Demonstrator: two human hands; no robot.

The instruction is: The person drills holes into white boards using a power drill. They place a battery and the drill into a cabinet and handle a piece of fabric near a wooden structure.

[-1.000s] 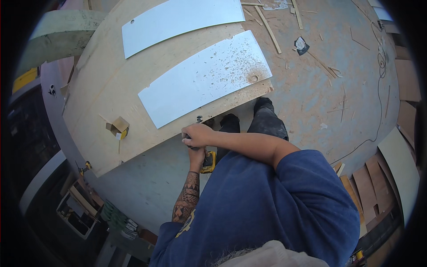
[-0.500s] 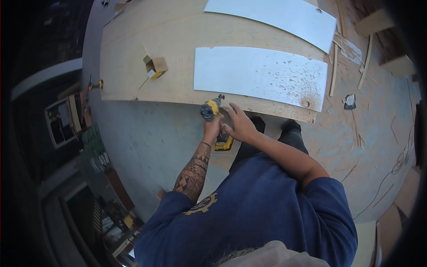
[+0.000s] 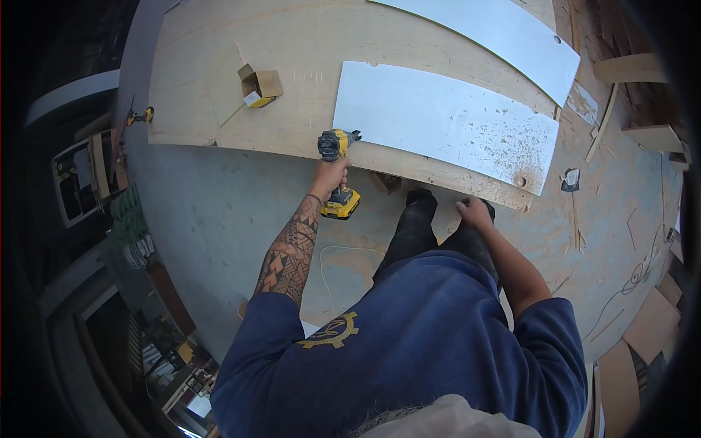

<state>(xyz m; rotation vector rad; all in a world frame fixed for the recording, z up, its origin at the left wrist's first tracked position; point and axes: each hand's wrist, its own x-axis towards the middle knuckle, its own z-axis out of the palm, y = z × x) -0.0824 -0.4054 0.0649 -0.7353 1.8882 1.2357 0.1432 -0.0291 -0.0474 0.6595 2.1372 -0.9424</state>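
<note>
My left hand point(image 3: 332, 177) is wrapped around the grip of a yellow and black cordless drill point(image 3: 336, 146). Its chuck end points right, over the near edge of the plywood sheet point(image 3: 292, 109) and close to the lower left corner of a white panel point(image 3: 438, 120). The drill's yellow battery hangs below my fist. Well to the right, my right hand point(image 3: 476, 213) is closed beside my leg, fingers curled; whether anything small is in them is hidden. Wood chips are scattered over the panel's right part, near a round hole.
An open small cardboard box point(image 3: 261, 87) sits on the plywood. A second white panel point(image 3: 496, 44) lies farther back. Another yellow and black power tool point(image 3: 140, 115) is beyond the plywood's left end. Wood strips point(image 3: 602, 124) and a cable point(image 3: 637, 277) lie on the floor at right.
My hands have parted. The left has carried the drill slightly left and turned it so the chuck points right; the right has left the drill, moved right and closed beside my leg.
</note>
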